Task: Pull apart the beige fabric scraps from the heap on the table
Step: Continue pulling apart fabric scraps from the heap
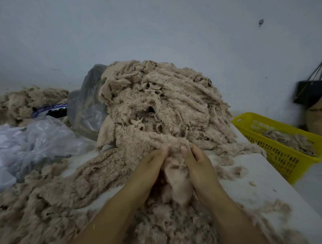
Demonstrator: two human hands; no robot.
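Left, near: pulled fluff [49, 200] strewn over the table [261, 183]. Centre: tall heap [167, 99], mostly untouched. At its near edge, left hand [150, 164] and right hand [197, 164], fingers [184, 150] pinching one beige scrap [177, 180]. Right: yellow basket [285, 162], partly filled.

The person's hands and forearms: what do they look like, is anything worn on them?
The left hand and right hand are bare: no gloves, rings or watch. The left forearm and right forearm are bare too; no sleeve shows.
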